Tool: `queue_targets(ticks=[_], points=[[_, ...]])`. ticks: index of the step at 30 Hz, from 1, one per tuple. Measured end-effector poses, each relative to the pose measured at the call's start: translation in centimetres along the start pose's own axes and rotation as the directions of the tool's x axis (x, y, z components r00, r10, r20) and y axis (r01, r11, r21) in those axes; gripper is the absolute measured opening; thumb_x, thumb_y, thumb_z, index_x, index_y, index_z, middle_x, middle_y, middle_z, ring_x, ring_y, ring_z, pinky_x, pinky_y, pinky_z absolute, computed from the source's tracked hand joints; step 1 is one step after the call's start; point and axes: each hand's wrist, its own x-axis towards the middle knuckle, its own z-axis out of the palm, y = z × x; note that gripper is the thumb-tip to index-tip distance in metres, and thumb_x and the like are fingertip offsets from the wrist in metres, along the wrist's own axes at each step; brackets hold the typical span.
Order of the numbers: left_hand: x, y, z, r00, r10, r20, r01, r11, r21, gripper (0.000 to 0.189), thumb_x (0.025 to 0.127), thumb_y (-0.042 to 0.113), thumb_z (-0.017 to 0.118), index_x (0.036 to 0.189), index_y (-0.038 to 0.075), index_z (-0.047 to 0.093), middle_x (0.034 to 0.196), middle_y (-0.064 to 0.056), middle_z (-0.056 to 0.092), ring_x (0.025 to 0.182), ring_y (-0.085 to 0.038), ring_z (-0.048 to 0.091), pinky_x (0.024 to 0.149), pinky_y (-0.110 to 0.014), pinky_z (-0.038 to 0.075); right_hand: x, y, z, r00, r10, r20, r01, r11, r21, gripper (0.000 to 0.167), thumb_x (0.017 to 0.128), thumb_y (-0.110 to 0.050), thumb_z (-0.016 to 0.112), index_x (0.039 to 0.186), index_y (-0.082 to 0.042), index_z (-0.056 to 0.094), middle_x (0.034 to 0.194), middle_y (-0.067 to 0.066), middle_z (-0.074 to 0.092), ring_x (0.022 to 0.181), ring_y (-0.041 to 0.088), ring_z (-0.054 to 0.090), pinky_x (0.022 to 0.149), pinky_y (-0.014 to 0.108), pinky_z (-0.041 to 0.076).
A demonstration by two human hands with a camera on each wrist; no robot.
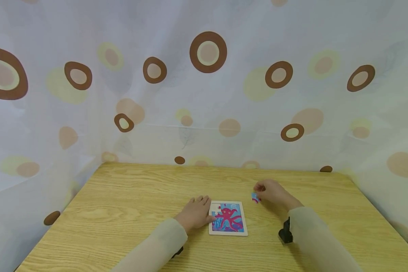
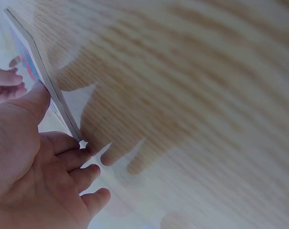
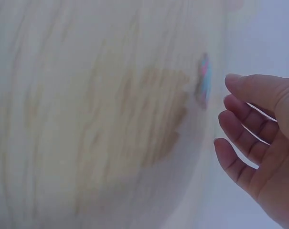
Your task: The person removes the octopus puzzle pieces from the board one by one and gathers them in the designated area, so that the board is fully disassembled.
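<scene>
A jigsaw puzzle board (image 1: pixel 227 233) with a white frame and a pink octopus on blue lies on the table. Pale backing shows at the picture's upper left. My left hand (image 1: pixel 195 214) rests along the board's left side, its thumb over the frame; in the left wrist view the thumb and index finger touch the board's edge (image 2: pixel 35 46). My right hand (image 1: pixel 272 192) is right of the board, beside a loose blue and pink puzzle piece (image 1: pixel 255 197). In the right wrist view, its bent fingers (image 3: pixel 240 119) stand apart from the piece (image 3: pixel 205 82).
A light wooden table (image 1: pixel 132 196) extends around both hands. A white curtain (image 1: pixel 204 102) with brown and beige circles hangs behind and at both sides. A dark device (image 1: pixel 286 232) is strapped at the right wrist.
</scene>
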Motion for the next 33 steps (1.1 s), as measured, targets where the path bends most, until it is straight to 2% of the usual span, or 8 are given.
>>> queue_targets(ticks=[5,9,18,22,27,33], points=[[-0.1,0.1,0.0,1.000,-0.004,-0.001,0.004,1.000,-0.007,0.066,0.093,0.045,0.047,0.143,0.005,0.033,0.145,-0.008,0.033,0.133,-0.023,0.027,0.107,-0.040,0.024,0.5,-2.0,0.4,0.997,-0.079,-0.024,0.078,0.995,-0.059,0.013,0.086,-0.005,0.063,0.097,0.001,0.065,0.083,0.001,0.058,0.075,0.016,0.053,0.066,0.033,0.048],[-0.1,0.1,-0.1,1.000,-0.006,0.002,0.006,1.000,-0.006,0.066,0.093,0.045,0.047,0.143,0.005,0.033,0.145,-0.008,0.032,0.133,-0.023,0.027,0.107,-0.039,0.024,0.8,-3.6,1.3,0.992,-0.127,-0.016,0.126,0.991,-0.054,0.014,0.084,-0.005,0.065,0.097,0.001,0.066,0.084,0.000,0.058,0.075,0.016,0.053,0.067,0.032,0.048],[0.0,0.1,-0.1,1.000,-0.013,0.004,0.013,1.000,-0.004,0.066,0.093,0.047,0.046,0.143,0.005,0.033,0.145,-0.008,0.033,0.133,-0.023,0.027,0.107,-0.039,0.024,0.8,-6.4,3.6,0.981,-0.181,0.067,0.184,0.982,-0.043,0.016,0.081,-0.008,0.070,0.096,-0.004,0.067,0.086,-0.002,0.059,0.077,0.016,0.053,0.067,0.029,0.048],[-0.1,0.1,-0.1,1.000,-0.008,0.001,0.008,1.000,-0.008,0.066,0.093,0.046,0.046,0.143,0.005,0.033,0.145,-0.008,0.033,0.133,-0.023,0.028,0.107,-0.040,0.024,0.6,-7.2,4.5,0.971,-0.210,0.112,0.214,0.976,-0.028,0.017,0.082,-0.010,0.070,0.098,-0.006,0.067,0.088,-0.003,0.057,0.076,0.015,0.052,0.066,0.029,0.047],[0.0,0.0,-0.1,1.000,-0.002,0.005,0.002,1.000,-0.012,0.066,0.094,0.047,0.045,0.143,0.004,0.032,0.146,-0.009,0.032,0.133,-0.023,0.027,0.107,-0.040,0.024,0.6,-7.6,5.3,0.954,-0.257,0.153,0.269,0.961,-0.067,0.017,0.084,-0.013,0.069,0.101,-0.010,0.068,0.085,-0.004,0.053,0.069,0.010,0.048,0.062,0.026,0.045],[0.0,0.0,0.0,1.000,0.001,0.002,-0.001,1.000,-0.006,0.066,0.093,0.047,0.045,0.143,0.004,0.033,0.146,-0.009,0.032,0.133,-0.024,0.028,0.107,-0.041,0.024,0.7,-8.0,5.6,0.955,-0.234,0.183,0.252,0.964,-0.082,0.023,0.085,-0.012,0.068,0.108,-0.011,0.068,0.086,-0.004,0.050,0.069,0.011,0.045,0.060,0.026,0.043]])
